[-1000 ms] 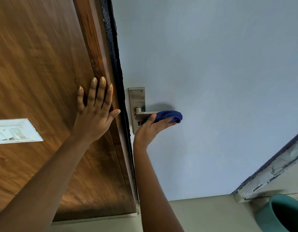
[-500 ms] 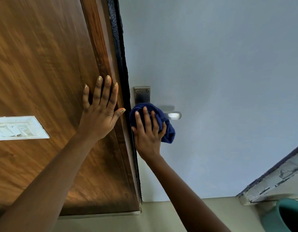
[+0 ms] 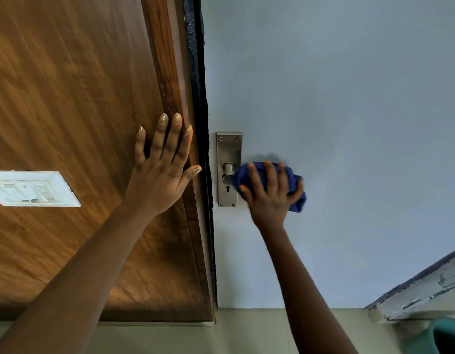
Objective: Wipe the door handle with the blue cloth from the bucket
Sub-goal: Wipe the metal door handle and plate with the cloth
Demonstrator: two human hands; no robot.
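Cloth on the handle of a pale blue door

Left hand (image 3: 161, 172) lies flat, fingers spread, on the wooden panel (image 3: 67, 98); right hand (image 3: 271, 194) presses the bunched blue cloth (image 3: 294, 185) around the door handle (image 3: 227, 171), beside its metal plate (image 3: 229, 149).

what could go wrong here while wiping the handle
1. The right hand presses the bunched dark blue cloth over the lever, so pushing down may unlatch the pale grey door.
2. The left hand lies flat on the brown wooden panel beside the door edge, where fingers could get pinched.
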